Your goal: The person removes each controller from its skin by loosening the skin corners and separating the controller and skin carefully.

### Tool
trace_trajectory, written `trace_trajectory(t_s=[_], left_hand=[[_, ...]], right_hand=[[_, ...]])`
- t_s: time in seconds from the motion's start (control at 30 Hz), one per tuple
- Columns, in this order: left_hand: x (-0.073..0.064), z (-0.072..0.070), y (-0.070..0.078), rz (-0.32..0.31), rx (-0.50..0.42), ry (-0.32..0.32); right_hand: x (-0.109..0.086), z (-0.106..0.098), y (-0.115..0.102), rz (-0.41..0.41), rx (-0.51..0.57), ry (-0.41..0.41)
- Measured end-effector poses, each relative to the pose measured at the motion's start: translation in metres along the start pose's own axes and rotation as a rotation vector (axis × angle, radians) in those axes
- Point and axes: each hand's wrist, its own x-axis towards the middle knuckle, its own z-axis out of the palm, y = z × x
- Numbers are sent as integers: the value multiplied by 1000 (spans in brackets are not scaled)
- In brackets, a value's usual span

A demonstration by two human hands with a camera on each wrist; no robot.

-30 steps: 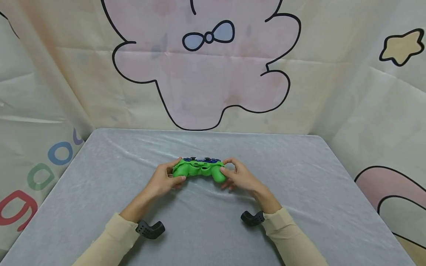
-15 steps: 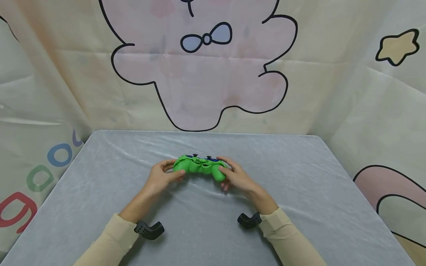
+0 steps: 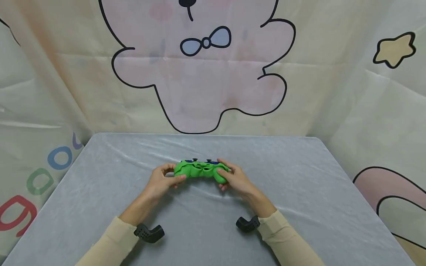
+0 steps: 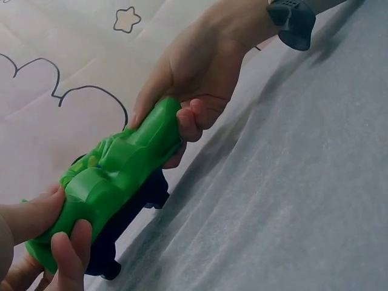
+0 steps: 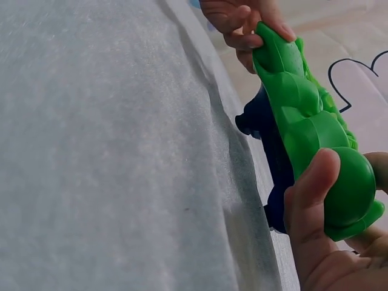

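Note:
A dark blue game controller [image 5: 274,142] sits partly inside a green, rubbery-looking cover [image 3: 199,170]. My left hand [image 3: 160,180] grips its left end, thumb on the near side. The right hand [image 3: 237,181] holds the other end in the same way, some fingers hidden behind it. Two thumbsticks [image 3: 195,160] stick up along the far edge in the head view. Both wrist views show the dark blue side facing the table and the green cover bulging over the grips. In the left wrist view, the cover [image 4: 121,157] looks wrinkled along one edge.
A grey cloth-covered table [image 3: 299,207] lies under both arms. Behind it hangs a printed curtain [image 3: 199,85] with a pink cartoon figure. Each wrist wears a black curved device [image 3: 149,233] that juts inward over the table.
The controller has tilted a little, showing less of its blue face than a second ago. Both hands keep their hold, with small shifts of the fingers. The head view has moved slightly.

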Motion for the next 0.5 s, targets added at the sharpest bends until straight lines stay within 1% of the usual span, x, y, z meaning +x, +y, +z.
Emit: trace_trajectory(t_s=[0.1, 0.3, 0.4, 0.5], left_hand=[[-1, 1, -1, 6, 31, 24], [-3, 2, -2, 65, 106, 65], [-4, 3, -1, 84, 134, 89], [-3, 3, -1, 85, 148, 113]], right_hand=[[-1, 0, 0, 5, -2, 0], [-1, 1, 0, 8, 3, 21], [-1, 2, 0, 15, 8, 34], [0, 3, 0, 15, 8, 42]])
